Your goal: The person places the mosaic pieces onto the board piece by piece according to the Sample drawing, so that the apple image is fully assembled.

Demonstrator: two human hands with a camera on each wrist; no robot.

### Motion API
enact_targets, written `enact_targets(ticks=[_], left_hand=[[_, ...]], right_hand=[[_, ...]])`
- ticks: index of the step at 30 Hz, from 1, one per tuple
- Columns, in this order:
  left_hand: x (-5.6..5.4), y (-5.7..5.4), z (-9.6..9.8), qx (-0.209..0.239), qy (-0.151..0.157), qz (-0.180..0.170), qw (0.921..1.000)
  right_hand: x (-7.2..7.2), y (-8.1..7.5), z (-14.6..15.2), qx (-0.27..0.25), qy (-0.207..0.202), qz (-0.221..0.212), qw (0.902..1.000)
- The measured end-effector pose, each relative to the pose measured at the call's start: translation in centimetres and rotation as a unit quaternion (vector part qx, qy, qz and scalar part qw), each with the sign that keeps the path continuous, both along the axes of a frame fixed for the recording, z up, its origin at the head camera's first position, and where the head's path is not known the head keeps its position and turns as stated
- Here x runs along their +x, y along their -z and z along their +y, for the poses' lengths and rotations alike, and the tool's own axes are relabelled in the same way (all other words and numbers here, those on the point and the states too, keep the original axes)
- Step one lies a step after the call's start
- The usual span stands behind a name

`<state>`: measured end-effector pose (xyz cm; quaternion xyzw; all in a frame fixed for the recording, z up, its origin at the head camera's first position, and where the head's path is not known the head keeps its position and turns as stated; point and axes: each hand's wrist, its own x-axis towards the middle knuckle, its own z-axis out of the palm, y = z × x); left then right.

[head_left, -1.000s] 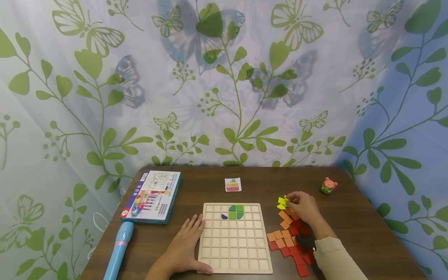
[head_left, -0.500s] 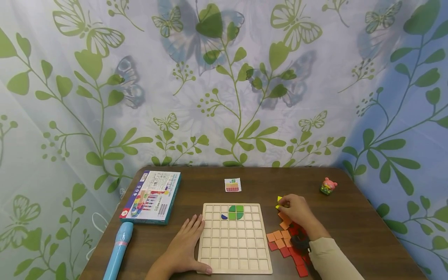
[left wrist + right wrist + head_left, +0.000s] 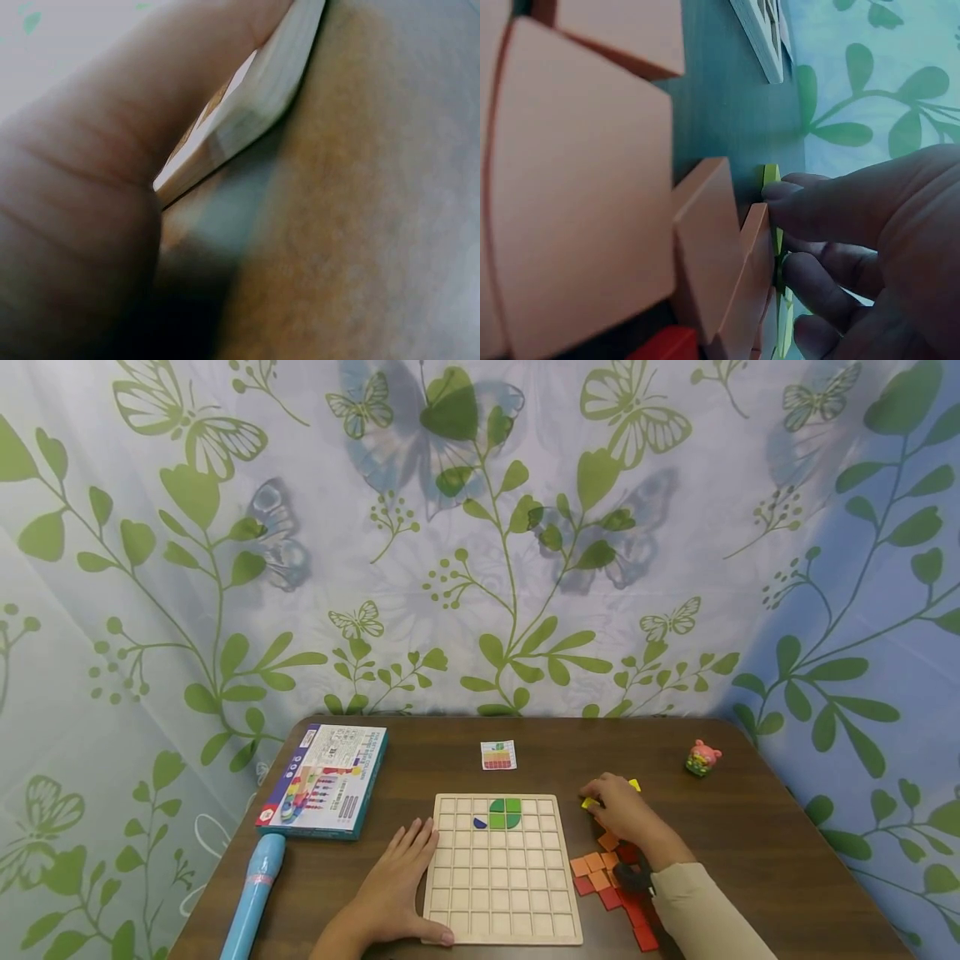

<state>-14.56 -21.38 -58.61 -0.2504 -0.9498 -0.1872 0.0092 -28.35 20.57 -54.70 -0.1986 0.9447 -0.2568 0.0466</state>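
Observation:
A wooden grid board lies flat on the table, with several green pieces and a dark blue half-round piece in its upper cells. Along the board's left edge rests my left hand, fingers extended and thumb at the lower corner. The left wrist view shows the thumb against the board's side. Right of the board, my right hand pinches a yellow tile at the fingertips. More yellow tiles sit under its fingers, partly hidden.
Orange tiles and red tiles lie scattered below the right hand, some covered by the forearm. A small pattern card lies behind the board. At left are a flat box and a blue microphone; a pink figurine stands at right.
My right hand has moved left toward the board with a yellow tile at its fingertips, and another yellow tile now shows behind the hand. My left hand stays in place.

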Motion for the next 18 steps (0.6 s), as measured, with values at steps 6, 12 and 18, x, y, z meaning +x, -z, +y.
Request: enact_targets(ticks=[6,12,18], left_hand=[[-0.1,-0.1,0.0,0.001,0.003,0.0,1.0],[-0.1,-0.1,0.0,-0.001,0.003,-0.002,1.0],[0.0,-0.1,0.0,-0.002,0.004,0.0,1.0]], right_hand=[[-0.1,-0.1,-0.4,0.002,0.002,-0.019,0.9998],[-0.2,-0.5,-1.1,-0.037,-0.017,-0.047,0.9981],[0.4,-1.2,-2.5,-0.094,-0.069,-0.06,0.9914]])
